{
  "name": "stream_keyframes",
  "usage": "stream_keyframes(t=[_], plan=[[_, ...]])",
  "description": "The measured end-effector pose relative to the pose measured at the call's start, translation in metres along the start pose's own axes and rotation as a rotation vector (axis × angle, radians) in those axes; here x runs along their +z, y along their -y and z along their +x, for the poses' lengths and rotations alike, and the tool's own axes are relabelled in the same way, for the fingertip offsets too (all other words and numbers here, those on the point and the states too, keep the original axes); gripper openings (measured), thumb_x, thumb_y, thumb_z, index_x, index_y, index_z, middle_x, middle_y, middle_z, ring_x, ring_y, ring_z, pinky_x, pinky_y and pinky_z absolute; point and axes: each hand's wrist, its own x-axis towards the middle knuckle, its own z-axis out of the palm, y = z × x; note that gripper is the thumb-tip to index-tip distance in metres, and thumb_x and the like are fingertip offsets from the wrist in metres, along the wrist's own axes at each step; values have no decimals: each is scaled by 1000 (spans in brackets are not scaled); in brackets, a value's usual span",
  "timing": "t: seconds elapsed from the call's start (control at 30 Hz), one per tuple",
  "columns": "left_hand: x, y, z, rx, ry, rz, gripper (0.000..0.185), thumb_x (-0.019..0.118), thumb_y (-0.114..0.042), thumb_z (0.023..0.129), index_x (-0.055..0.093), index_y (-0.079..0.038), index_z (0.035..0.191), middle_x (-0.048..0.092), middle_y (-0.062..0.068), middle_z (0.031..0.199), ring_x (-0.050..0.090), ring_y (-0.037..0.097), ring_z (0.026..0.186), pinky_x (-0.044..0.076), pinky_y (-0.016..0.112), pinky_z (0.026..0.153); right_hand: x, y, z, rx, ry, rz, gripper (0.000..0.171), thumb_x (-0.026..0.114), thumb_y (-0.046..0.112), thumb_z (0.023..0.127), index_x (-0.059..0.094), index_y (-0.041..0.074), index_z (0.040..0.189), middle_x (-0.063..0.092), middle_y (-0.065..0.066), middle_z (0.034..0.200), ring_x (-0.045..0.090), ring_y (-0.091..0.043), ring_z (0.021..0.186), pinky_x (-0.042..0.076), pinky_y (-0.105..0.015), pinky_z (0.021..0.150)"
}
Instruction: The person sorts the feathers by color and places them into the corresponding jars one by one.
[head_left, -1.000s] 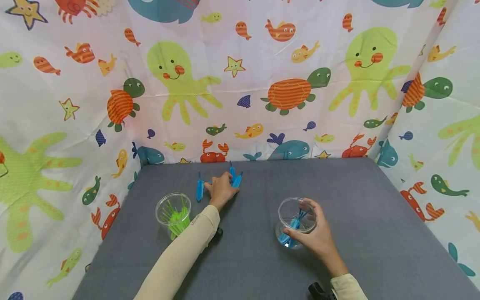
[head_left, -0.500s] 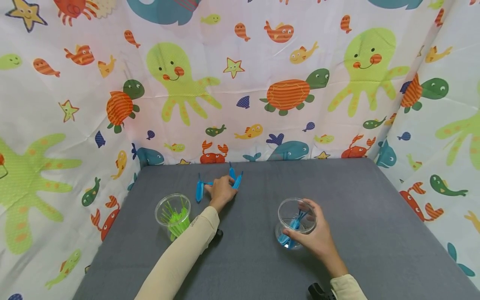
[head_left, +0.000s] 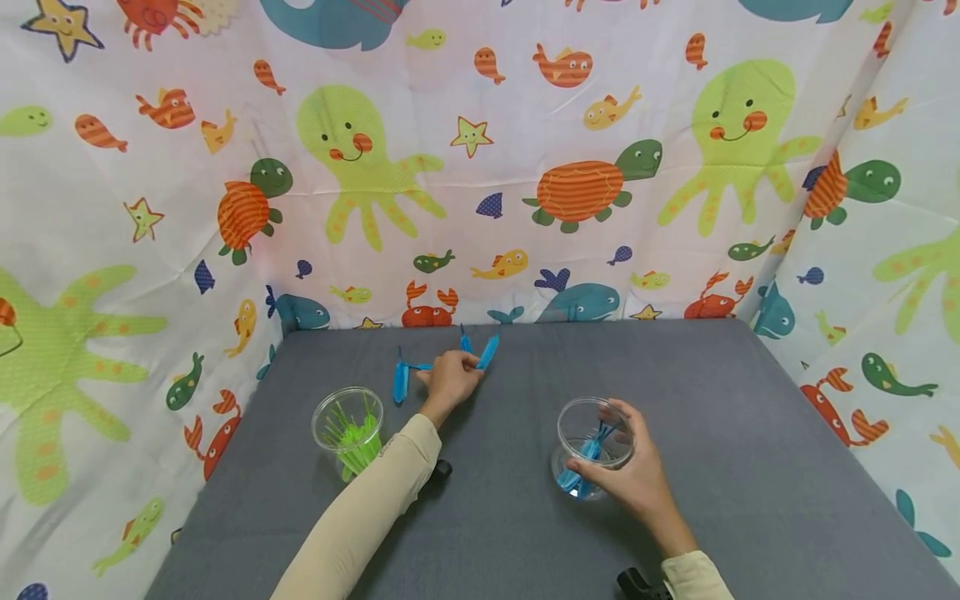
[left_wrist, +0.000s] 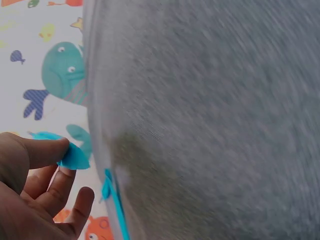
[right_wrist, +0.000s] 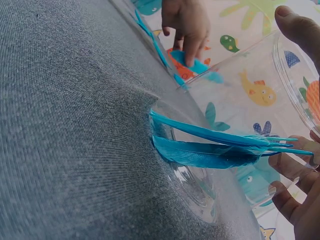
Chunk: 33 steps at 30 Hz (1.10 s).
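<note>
Near the back of the grey table, my left hand [head_left: 450, 379] pinches a blue feather [head_left: 488, 352] between thumb and fingers; the left wrist view shows this feather [left_wrist: 75, 159] raised off the cloth. Other blue feathers lie around that hand: one [head_left: 401, 383] to its left, another [head_left: 466, 342] just behind it, and a third partly hidden by the fingers. My right hand [head_left: 633, 471] grips a clear plastic cup [head_left: 561, 437] from its right side, the cup standing on the table. Several blue feathers [right_wrist: 210, 152] stand inside, leaning with their quills up.
A second clear cup [head_left: 318, 429], holding many thin green feathers [head_left: 356, 437], stands at the left beside my left sleeve [head_left: 367, 508]. A curtain [head_left: 495, 183] printed with sea animals hangs along the back and both sides of the grey table [head_left: 510, 517].
My left hand has lifted one of the blue feathers beside it, which now tilts up and slightly to the right. My right hand and its cup stay in place.
</note>
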Motion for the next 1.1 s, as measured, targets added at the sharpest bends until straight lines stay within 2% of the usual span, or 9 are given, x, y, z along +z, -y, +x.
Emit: stream_keyframes(t=[0.1,0.23,0.4,0.7,0.87,0.9,1.0,1.03,1.1], plan=[[-2,-8,-3,13,-1,-39,10,79,-20,89,79,-14,97,76,3,90,67,27,98,16,72,106,0,0,0,-4,1,9,101,96,26,69,38,15,150,59,-10,145,55,-23,131,43,-33,98],[-4,-17,-7,31,-7,-77,11,79,-22,89,78,-15,98,75,3,91,67,24,94,21,68,104,0,0,0,-11,3,20,102,96,24,69,37,11,151,57,-11,146,54,-24,132,42,-37,98],[-9,-31,-14,81,9,-126,15,79,-27,91,75,-16,100,77,1,92,69,21,93,24,64,102,-1,0,-1,-8,2,15,102,96,25,69,38,12,151,58,-11,146,55,-24,131,43,-36,98],[-17,-59,-28,209,170,-271,20,74,-32,95,70,-16,106,79,0,89,71,19,95,24,63,108,-1,3,-1,-17,-6,9,102,96,23,68,38,14,151,58,-10,145,55,-23,130,41,-27,97],[-23,-72,-40,246,213,-335,20,73,-32,95,70,-15,106,79,0,88,71,16,90,21,65,113,0,4,-1,-17,-2,7,102,96,23,69,37,11,151,58,-11,145,55,-23,130,41,-27,97],[-24,-74,-43,251,224,-349,21,73,-32,95,70,-15,107,79,1,88,71,16,89,25,64,113,0,4,-1,-15,0,6,102,96,24,69,37,11,151,58,-11,145,55,-23,130,41,-28,97],[-25,-80,-48,262,258,-390,22,74,-31,95,69,-14,108,79,3,91,71,18,88,46,53,101,0,4,-1,-14,0,7,102,96,24,69,37,10,151,58,-11,144,55,-23,130,41,-28,97],[-26,-82,-50,264,267,-398,23,74,-31,95,69,-14,109,79,3,92,71,18,87,51,47,93,0,4,-1,-14,0,8,102,96,24,69,37,10,151,58,-12,145,55,-23,130,41,-27,97],[-26,-85,-54,271,280,-411,23,74,-31,95,69,-14,109,78,4,94,71,19,86,55,38,74,0,4,-1,-15,-1,6,102,96,23,69,37,10,151,58,-12,145,55,-23,130,41,-27,97]])
